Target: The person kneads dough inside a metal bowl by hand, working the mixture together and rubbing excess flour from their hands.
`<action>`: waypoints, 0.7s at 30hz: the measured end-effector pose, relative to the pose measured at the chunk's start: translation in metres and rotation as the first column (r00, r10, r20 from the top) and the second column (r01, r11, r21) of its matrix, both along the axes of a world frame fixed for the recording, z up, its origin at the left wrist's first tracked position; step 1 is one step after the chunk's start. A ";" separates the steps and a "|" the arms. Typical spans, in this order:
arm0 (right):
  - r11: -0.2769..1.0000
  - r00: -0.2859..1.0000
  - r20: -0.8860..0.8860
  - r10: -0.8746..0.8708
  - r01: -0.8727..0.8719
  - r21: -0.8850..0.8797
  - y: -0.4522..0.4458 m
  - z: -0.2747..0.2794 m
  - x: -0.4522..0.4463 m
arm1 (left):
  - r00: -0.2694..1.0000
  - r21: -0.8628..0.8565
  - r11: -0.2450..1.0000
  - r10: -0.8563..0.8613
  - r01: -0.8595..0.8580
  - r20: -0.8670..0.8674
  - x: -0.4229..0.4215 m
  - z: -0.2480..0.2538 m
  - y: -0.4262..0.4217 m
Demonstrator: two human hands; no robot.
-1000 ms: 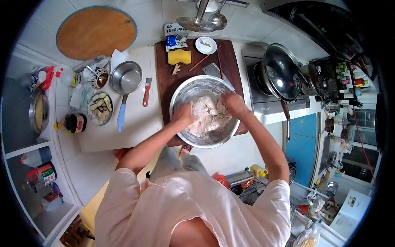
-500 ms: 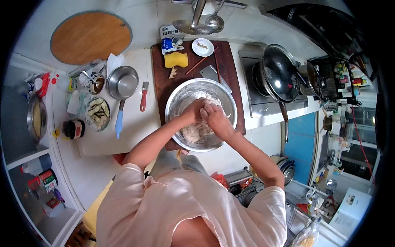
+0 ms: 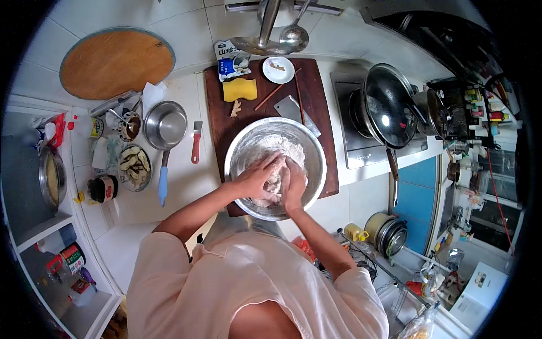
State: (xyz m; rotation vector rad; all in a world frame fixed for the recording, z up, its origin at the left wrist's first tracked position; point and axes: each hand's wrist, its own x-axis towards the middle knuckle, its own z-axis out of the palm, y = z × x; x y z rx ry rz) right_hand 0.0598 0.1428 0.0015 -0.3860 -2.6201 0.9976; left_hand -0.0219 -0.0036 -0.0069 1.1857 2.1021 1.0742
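Note:
A large metal bowl [image 3: 232, 148] stands on the dark wooden board, dusted with white flour [image 3: 287, 146] inside. Between my two hands lies a rough, floury lump of dough [image 3: 274, 185]. My left hand [image 3: 258, 176] presses against the dough's left side, fingers curved over it. On the opposite side, my right hand [image 3: 293, 183] grips the dough, with its fingertips partly hidden. Both hands are down inside the bowl, close together.
Behind the bowl on the cutting board [image 3: 217, 121] are a cleaver [image 3: 293, 111], chopsticks [image 3: 270, 97], a yellow sponge [image 3: 239, 89], ginger [image 3: 235, 108] and a small plate [image 3: 278, 70]. A saucepan [image 3: 165, 125] and red-handled scraper [image 3: 196, 144] lie left; a wok [image 3: 387, 107] sits on the stove.
My hands were together near the bowl's middle. They have moved apart and toward me, onto opposite sides of the dough. The camera view has shifted slightly.

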 end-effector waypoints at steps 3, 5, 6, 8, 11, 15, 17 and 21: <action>0.989 0.989 -0.038 -0.140 0.141 0.035 -0.008 -0.038 -0.013 | 0.986 0.003 0.993 0.119 -0.119 -0.120 -0.008 -0.043 0.019; 0.983 0.983 -0.046 -0.179 0.177 -0.047 0.000 -0.054 -0.030 | 0.971 -0.025 0.977 0.206 -0.211 -0.125 -0.014 -0.050 0.036; 0.984 0.985 -0.026 -0.171 0.170 -0.050 0.009 -0.061 -0.035 | 0.949 -0.009 0.963 0.264 -0.269 -0.170 -0.016 -0.050 0.042; 0.987 0.988 -0.001 -0.154 0.153 -0.042 0.023 -0.068 -0.050 | 0.943 -0.087 0.948 0.289 -0.306 -0.167 -0.027 -0.065 0.053; 0.982 0.973 0.133 -0.191 0.189 0.024 0.035 -0.081 -0.065 | 0.935 -0.160 0.929 0.307 -0.335 -0.175 -0.042 -0.066 0.062; 0.976 0.964 0.158 -0.214 0.216 0.008 0.037 -0.084 -0.072 | 0.926 -0.153 0.935 0.273 -0.319 -0.260 -0.055 -0.079 0.063; 0.965 0.961 0.116 -0.251 0.258 -0.048 0.037 -0.088 -0.069 | 0.937 -0.133 0.944 0.270 -0.303 -0.221 -0.058 -0.074 0.064; 0.805 0.945 0.191 -0.265 0.326 -0.495 0.039 -0.043 -0.057 | 0.988 -0.122 0.980 0.154 -0.156 -0.028 -0.042 -0.041 0.050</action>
